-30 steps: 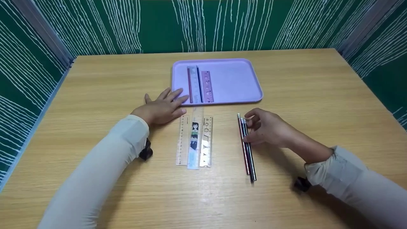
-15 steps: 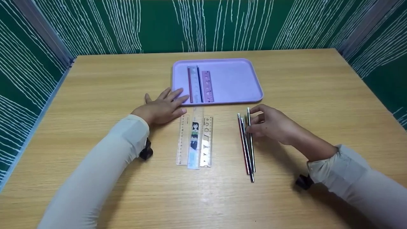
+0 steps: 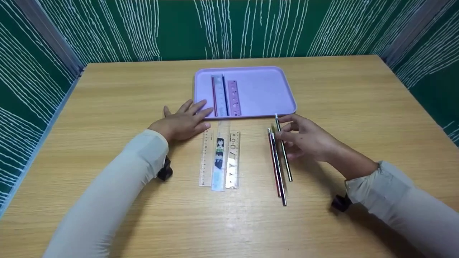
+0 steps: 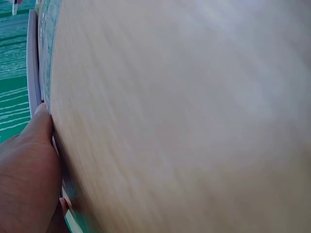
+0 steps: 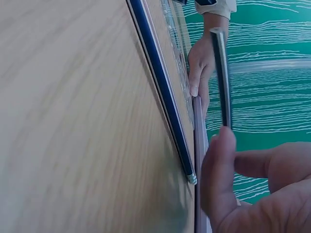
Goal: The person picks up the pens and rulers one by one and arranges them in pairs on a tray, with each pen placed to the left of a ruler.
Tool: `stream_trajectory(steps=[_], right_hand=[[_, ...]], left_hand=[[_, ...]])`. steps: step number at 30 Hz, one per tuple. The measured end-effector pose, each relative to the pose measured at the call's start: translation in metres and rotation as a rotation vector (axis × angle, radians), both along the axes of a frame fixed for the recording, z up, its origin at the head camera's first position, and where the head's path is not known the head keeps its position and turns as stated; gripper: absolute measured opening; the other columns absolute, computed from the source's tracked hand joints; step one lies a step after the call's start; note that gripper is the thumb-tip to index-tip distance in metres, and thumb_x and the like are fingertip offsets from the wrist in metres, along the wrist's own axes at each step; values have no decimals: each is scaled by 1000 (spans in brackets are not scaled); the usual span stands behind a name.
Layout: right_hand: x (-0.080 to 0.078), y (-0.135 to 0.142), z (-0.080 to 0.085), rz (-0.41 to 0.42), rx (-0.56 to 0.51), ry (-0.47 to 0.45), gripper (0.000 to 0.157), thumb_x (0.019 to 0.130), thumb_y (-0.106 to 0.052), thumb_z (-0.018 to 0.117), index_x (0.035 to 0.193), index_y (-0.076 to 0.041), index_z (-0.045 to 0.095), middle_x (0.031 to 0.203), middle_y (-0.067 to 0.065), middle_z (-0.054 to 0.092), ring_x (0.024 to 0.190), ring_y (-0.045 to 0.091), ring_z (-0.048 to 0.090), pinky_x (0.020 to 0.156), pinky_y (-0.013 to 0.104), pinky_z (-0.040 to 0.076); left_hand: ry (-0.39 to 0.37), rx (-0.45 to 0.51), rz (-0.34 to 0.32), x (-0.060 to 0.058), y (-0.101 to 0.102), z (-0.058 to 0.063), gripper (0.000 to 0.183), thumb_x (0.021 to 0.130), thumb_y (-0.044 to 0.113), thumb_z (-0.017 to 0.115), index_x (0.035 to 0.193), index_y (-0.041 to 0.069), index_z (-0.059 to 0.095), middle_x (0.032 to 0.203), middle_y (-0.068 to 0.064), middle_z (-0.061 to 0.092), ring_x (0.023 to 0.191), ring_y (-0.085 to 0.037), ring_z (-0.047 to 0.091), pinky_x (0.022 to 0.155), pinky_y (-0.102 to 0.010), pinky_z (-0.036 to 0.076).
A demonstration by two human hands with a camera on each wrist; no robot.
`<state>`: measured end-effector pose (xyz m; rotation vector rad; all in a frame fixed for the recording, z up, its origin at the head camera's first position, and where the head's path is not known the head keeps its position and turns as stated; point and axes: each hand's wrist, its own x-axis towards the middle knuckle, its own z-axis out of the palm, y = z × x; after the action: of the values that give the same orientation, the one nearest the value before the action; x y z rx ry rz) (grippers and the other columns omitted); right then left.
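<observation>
My right hand (image 3: 304, 138) pinches a dark, shiny pencil (image 3: 288, 165) between thumb and fingers. In the right wrist view this pencil (image 5: 222, 73) is raised above the table, pointing away from the thumb. Beside it on the table lie a red pencil (image 3: 274, 168) and a dark pencil (image 3: 281, 179), close together. My left hand (image 3: 181, 122) is spread flat, its fingertips over the near left corner of the purple tray (image 3: 265, 89). Near its thumb lie a clear ruler (image 3: 206, 161), a ruler with cartoon figures (image 3: 218, 161) and a stencil ruler (image 3: 232, 161), side by side.
On the tray's left half lie a red pencil (image 3: 214, 95), a pale blue ruler (image 3: 220, 95), a dark blue pencil (image 3: 225, 95) and a pink ruler (image 3: 234, 96). Behind the wooden table (image 3: 143, 82) stands a green wall (image 3: 179, 28) with white streaks.
My right hand has picked the dark pencil out from beside the other two and moved it up, toward the tray. My left hand stays in place.
</observation>
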<state>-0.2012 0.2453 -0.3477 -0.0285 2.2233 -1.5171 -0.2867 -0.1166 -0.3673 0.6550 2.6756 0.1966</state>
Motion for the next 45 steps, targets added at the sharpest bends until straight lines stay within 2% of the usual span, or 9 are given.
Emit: stream_trajectory(steps=[5, 9, 17, 22, 25, 28, 35, 45], right_hand=[[-4, 1, -1, -9, -87, -21, 56, 105, -21, 58, 152, -10, 30, 122, 12, 54, 92, 23, 68, 69, 33, 61], [-8, 1, -2, -7, -167, -55, 54, 105, -14, 55, 152, -10, 30, 124, 12, 53, 95, 23, 68, 70, 32, 61], [-13, 0, -2, 3, -276, -35, 65, 95, 2, 59, 151, -6, 26, 127, 13, 49, 96, 21, 65, 76, 38, 63], [-19, -4, -3, -22, -340, -9, 53, 97, 2, 58, 143, 0, 32, 118, 10, 50, 91, 17, 63, 80, 34, 63], [-23, -9, -4, -46, -380, -13, 45, 98, 1, 56, 139, -5, 37, 109, 6, 52, 83, 12, 58, 78, 33, 63], [-28, -12, -3, -68, -405, -23, 43, 98, 1, 55, 137, -9, 38, 104, 4, 51, 77, 10, 54, 75, 34, 63], [-41, -20, -2, -122, -367, -16, 45, 100, -4, 55, 140, -16, 39, 103, 4, 48, 72, 10, 50, 70, 34, 63], [-66, -29, -2, -154, -302, -9, 50, 103, -10, 56, 149, -15, 37, 110, 6, 47, 79, 13, 50, 68, 30, 60]], left_hand=[[9, 3, -8, -1, 1, 0, 62, 104, 66, 26, 161, 50, 5, 173, 14, -10, 160, -29, -13, 111, -83, -9], [9, 7, -10, -1, 0, -1, 63, 104, 66, 26, 161, 50, 5, 173, 14, -10, 160, -30, -13, 111, -84, -9], [-2, 17, 3, 0, 0, 0, 62, 104, 67, 27, 160, 52, 6, 172, 15, -10, 160, -29, -15, 111, -82, -12], [-2, 9, 4, 0, -1, 0, 62, 103, 67, 26, 160, 52, 4, 172, 16, -11, 160, -28, -15, 111, -82, -11], [2, 5, 1, 0, -1, 0, 63, 103, 68, 25, 160, 52, 4, 172, 16, -12, 160, -29, -14, 111, -83, -10], [0, 4, 0, 0, -1, 0, 63, 103, 68, 25, 160, 53, 3, 172, 16, -12, 160, -29, -14, 111, -83, -10], [-6, 13, -8, 0, 0, 1, 62, 104, 66, 25, 161, 51, 4, 172, 15, -12, 160, -29, -16, 111, -83, -10], [0, 11, -8, 0, -2, -1, 63, 104, 68, 25, 160, 52, 3, 172, 15, -12, 160, -29, -15, 111, -83, -10]])
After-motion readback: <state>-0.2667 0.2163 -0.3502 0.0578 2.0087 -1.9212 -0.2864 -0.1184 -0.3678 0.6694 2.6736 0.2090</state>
